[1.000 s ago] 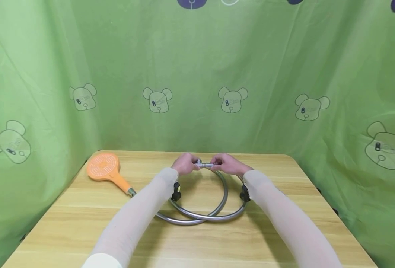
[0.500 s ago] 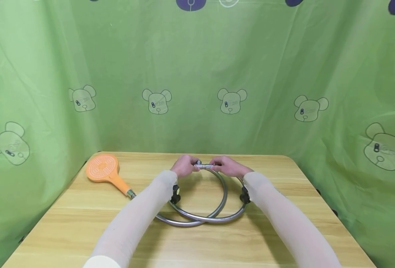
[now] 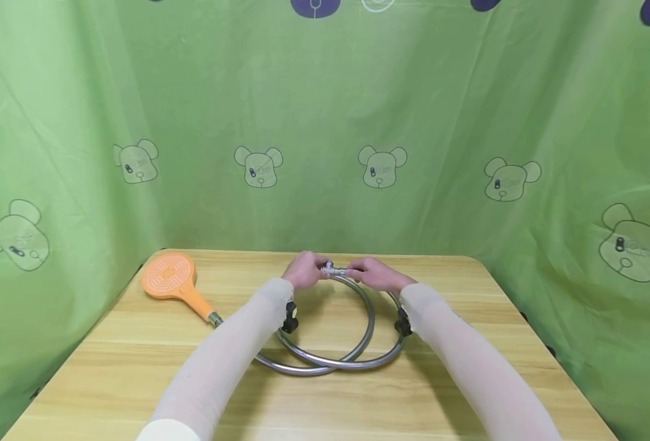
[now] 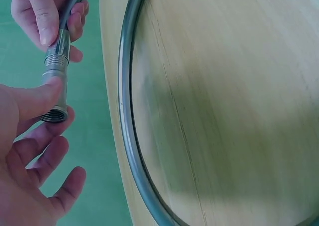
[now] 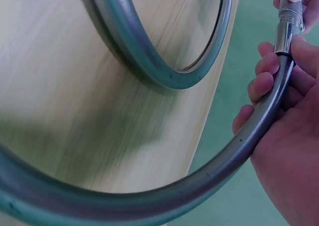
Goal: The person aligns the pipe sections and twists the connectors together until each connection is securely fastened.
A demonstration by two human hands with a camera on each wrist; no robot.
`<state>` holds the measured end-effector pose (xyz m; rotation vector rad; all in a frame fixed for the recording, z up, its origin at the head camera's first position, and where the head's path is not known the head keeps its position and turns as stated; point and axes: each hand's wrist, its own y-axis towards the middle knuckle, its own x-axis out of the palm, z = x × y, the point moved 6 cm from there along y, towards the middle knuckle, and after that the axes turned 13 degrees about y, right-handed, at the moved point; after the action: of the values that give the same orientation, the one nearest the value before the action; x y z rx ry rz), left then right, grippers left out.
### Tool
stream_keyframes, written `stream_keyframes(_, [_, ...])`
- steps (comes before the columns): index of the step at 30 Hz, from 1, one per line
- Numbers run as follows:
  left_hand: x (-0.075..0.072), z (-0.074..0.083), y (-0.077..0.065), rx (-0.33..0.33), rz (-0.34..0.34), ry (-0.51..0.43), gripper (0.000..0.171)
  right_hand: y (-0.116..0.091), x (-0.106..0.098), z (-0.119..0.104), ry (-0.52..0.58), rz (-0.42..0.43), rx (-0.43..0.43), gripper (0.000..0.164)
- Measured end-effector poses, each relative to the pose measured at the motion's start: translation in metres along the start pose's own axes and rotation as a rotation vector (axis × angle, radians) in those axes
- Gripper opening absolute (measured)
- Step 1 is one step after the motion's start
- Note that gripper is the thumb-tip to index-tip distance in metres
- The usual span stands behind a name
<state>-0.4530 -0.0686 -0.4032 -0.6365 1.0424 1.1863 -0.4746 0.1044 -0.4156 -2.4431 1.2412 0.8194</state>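
Near the table's far edge, my left hand [image 3: 304,271] pinches a short metal threaded fitting [image 4: 56,94] between thumb and fingers. Its open lower end shows thread inside, in the left wrist view. My right hand [image 3: 378,274] grips the end of a grey shower hose [image 5: 219,173], with fingertips at its chrome end nut [image 4: 61,44]. Fitting and nut are lined up end to end, with some thread showing between them. The hose loops over the table and runs under my left forearm to an orange shower head [image 3: 169,275], which lies face up at the far left.
The wooden table [image 3: 325,404] is bounded by green curtains [image 3: 325,92] with bear-face prints, behind and on both sides. The hose's crossing loops lie between my forearms. A black wrist camera [image 3: 290,317] sits on the left wrist, another [image 3: 403,321] on the right.
Both hands stay at the same spot on the fitting and the hose end. The right fingers have shifted slightly along the nut. Shower head and hose loops lie as before.
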Motion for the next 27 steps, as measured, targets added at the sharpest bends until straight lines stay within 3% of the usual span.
stream_keyframes(5, [0.002,-0.001,0.000,0.012,-0.018,0.019,0.031,0.002,0.002,-0.002,-0.019,0.016,-0.026,0.027])
stream_keyframes(15, [0.001,-0.005,-0.001,0.020,-0.033,-0.043,0.020,0.004,0.000,-0.001,-0.008,0.095,-0.072,0.006])
stream_keyframes(24, [0.002,-0.010,0.002,0.011,-0.033,-0.061,0.022,0.007,-0.001,-0.003,0.005,0.066,-0.092,0.008])
stream_keyframes(27, [0.002,-0.011,0.002,0.006,-0.028,-0.057,0.025,0.007,0.000,-0.004,-0.017,0.037,-0.090,0.017])
